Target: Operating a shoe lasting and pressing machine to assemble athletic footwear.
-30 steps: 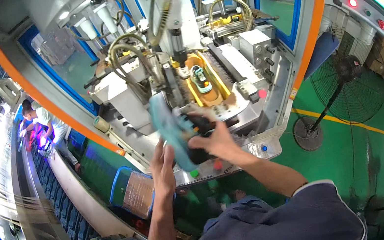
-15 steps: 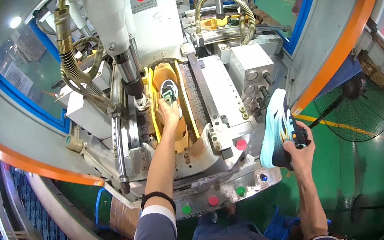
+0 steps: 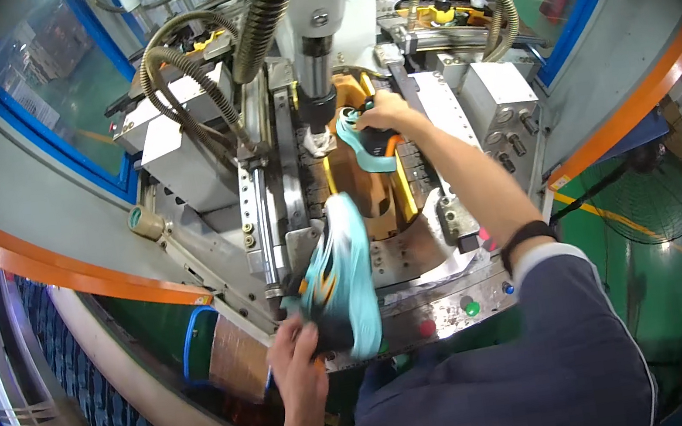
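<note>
My left hand (image 3: 296,359) is closed on a light-blue and white sneaker (image 3: 357,277), fingers at its dark opening. It is held up in front of the machine, blurred by motion. Deeper in, my right hand (image 3: 389,110) grips a second sneaker (image 3: 370,158), light blue with a black and orange part. This one is over the yellow-sided trough (image 3: 378,223) of the press, beneath the hand. Just left of it stands a metal press rod (image 3: 316,84) with white wrapping at its lower end. My fingertips on the second sneaker are partly hidden.
Ribbed hoses (image 3: 195,94) arch at the left. A white valve block (image 3: 499,92) with gauges is at the right. Green and red buttons (image 3: 470,308) line the front panel. Orange-edged housings flank both sides, and a fan (image 3: 651,193) stands right.
My left hand has drawn back from the trough with a sneaker and lifted it toward the front left. My right hand has carried its sneaker from the right side into the press.
</note>
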A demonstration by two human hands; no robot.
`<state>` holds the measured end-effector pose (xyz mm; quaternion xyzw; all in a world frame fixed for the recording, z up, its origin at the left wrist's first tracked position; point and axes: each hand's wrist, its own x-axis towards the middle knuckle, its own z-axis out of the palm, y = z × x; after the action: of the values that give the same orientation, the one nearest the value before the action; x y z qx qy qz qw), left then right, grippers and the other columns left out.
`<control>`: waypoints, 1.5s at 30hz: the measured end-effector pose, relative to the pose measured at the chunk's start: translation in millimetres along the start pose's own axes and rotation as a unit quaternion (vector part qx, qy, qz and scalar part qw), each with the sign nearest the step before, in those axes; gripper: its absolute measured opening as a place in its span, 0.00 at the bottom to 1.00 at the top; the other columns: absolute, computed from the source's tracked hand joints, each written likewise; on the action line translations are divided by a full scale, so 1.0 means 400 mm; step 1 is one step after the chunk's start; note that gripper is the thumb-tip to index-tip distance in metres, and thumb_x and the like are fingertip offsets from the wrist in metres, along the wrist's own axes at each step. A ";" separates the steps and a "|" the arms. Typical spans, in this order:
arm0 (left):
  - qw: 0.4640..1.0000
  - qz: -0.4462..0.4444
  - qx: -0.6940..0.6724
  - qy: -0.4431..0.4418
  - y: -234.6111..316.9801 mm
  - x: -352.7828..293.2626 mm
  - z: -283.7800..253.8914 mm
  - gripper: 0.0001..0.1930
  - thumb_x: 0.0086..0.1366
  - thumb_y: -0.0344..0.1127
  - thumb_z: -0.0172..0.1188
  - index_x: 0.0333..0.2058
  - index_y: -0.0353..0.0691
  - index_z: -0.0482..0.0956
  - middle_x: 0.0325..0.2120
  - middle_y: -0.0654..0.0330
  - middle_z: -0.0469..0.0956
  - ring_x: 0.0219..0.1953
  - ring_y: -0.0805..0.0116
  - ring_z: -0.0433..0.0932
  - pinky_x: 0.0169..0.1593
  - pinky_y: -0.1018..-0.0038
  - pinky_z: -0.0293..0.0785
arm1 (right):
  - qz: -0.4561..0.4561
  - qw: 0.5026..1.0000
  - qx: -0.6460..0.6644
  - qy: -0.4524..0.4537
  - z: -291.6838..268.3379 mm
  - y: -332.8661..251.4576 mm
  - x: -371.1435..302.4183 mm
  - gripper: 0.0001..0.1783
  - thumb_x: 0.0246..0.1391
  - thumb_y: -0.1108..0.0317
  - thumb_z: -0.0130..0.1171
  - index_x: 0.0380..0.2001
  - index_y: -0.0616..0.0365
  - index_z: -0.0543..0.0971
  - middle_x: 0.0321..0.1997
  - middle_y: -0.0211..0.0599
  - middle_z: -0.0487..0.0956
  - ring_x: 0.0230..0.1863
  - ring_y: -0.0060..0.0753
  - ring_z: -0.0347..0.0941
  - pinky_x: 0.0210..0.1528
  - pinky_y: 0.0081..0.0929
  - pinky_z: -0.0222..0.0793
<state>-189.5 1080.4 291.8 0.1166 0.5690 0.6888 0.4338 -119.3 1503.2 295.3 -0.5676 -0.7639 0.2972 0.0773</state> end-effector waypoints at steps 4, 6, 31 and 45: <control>0.989 0.095 0.003 0.115 0.047 -0.212 -0.125 0.17 0.62 0.32 0.57 0.47 0.29 0.72 0.38 0.57 0.78 0.39 0.69 0.79 0.44 0.72 0.76 | 0.010 0.993 -0.039 0.110 0.245 0.019 0.097 0.36 0.45 0.58 0.63 0.54 0.68 0.65 0.46 0.54 0.79 0.48 0.48 0.78 0.49 0.37 0.75; 0.965 0.123 -0.010 0.232 0.031 -0.304 -0.145 0.15 0.63 0.33 0.57 0.46 0.30 0.73 0.37 0.56 0.78 0.37 0.68 0.79 0.41 0.73 0.77 | 0.005 0.985 -0.082 0.153 0.324 0.022 0.107 0.41 0.48 0.57 0.64 0.58 0.70 0.59 0.49 0.54 0.77 0.48 0.47 0.78 0.49 0.36 0.75; 0.641 0.102 -0.345 0.678 -0.619 -1.035 -0.295 0.11 0.61 0.28 0.60 0.39 0.25 0.76 0.32 0.52 0.79 0.32 0.60 0.81 0.38 0.65 0.81 | -0.573 0.808 -0.035 -0.132 0.796 0.255 -0.736 0.10 0.52 0.71 0.53 0.38 0.60 0.75 0.38 0.48 0.73 0.44 0.55 0.70 0.46 0.44 0.66; 0.320 0.053 -0.122 0.938 -1.306 -1.697 -0.856 0.11 0.53 0.33 0.62 0.29 0.29 0.75 0.20 0.59 0.74 0.19 0.68 0.74 0.24 0.71 0.71 | -0.700 0.692 0.159 -0.083 0.764 -0.475 -1.295 0.09 0.59 0.70 0.55 0.39 0.64 0.76 0.37 0.43 0.76 0.39 0.38 0.74 0.43 0.32 0.69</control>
<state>234.3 338.4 -55.6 -0.6311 0.4990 0.4224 -0.4174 -236.3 884.3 263.9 0.1788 -0.8846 0.3199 0.2885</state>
